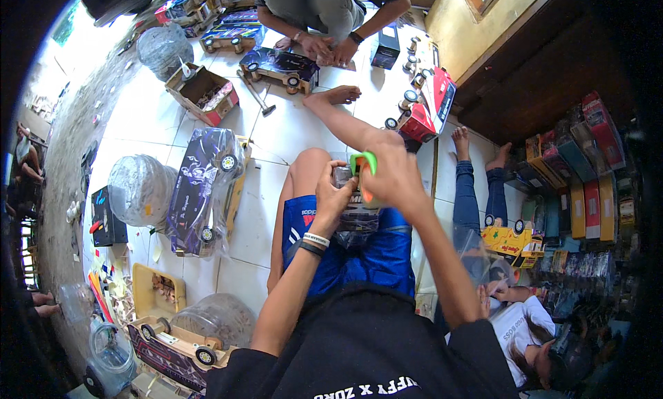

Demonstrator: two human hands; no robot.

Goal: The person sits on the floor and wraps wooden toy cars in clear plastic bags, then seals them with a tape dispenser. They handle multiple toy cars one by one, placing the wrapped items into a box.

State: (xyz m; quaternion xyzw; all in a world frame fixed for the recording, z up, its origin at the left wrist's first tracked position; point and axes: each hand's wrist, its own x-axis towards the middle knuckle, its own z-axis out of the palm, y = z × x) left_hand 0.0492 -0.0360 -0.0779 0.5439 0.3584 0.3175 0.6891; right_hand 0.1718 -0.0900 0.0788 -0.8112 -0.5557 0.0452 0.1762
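Between my knees, over the blue shorts, rests a dark printed model vehicle [358,218], with clear plastic about its lower end. My left hand [334,197] grips its upper left side, fingers curled round the edge. A green and orange tool handle [367,165] is in my closed right hand [395,178], just above the vehicle's top. The handle's shape resembles scissors, but my fist hides the working end. Whether the tool touches the vehicle I cannot tell.
Opposite me a person squats beside a dark wooden toy truck [283,67]; a hammer [259,95] lies nearby. At left are an open box [202,93] and a plastic-wrapped purple truck [200,192]. At right, a person in white handles clear plastic [476,254] near a yellow toy truck [510,241].
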